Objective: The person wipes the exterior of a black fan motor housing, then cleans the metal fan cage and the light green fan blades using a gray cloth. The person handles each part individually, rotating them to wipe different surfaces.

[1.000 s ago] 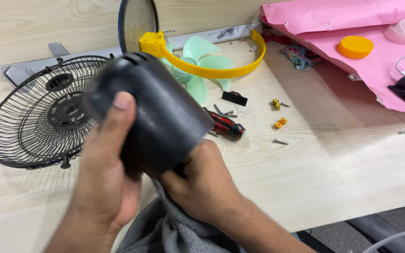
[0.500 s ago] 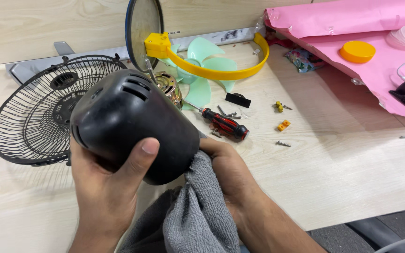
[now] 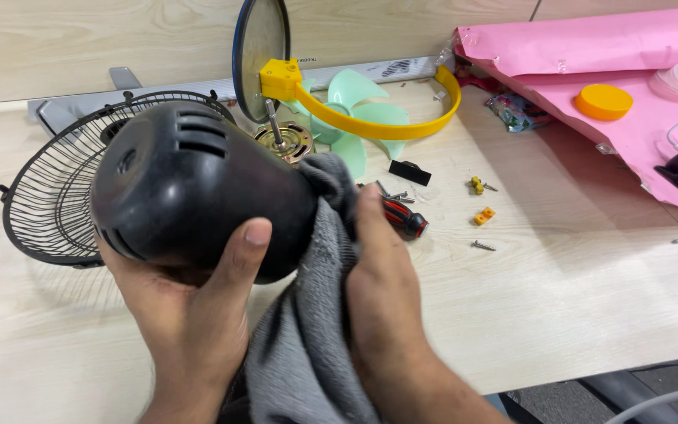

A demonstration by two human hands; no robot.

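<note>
Left hand [image 3: 190, 314] cups the rounded black plastic fan motor cover [image 3: 198, 196] from below, thumb up its front face, grip closed on the shell. Right hand [image 3: 382, 290] presses a grey terry cloth [image 3: 308, 345] against the cover's right open end, fingers closed around the cloth. Cover is held above the pale wood table [image 3: 574, 298], between both hands. Its long axis lies roughly level, domed closed end pointing left and slightly toward the camera, open end pointing right into the cloth. One cover: glossy-dull black, vent slots on top and lower left, one small hole in the dome.

Behind the left hand: one black wire fan grille [image 3: 49, 196], lying flat. Just beyond the cloth: one brass-coloured motor [image 3: 282, 141] with a shaft pointing up, one pale green fan blade [image 3: 355, 118], one yellow plastic ring [image 3: 410, 118]. Right of the right hand: one red-and-black screwdriver [image 3: 403, 218], two yellow clips [image 3: 484, 215], loose screws [image 3: 482, 246], count unclear.
</note>
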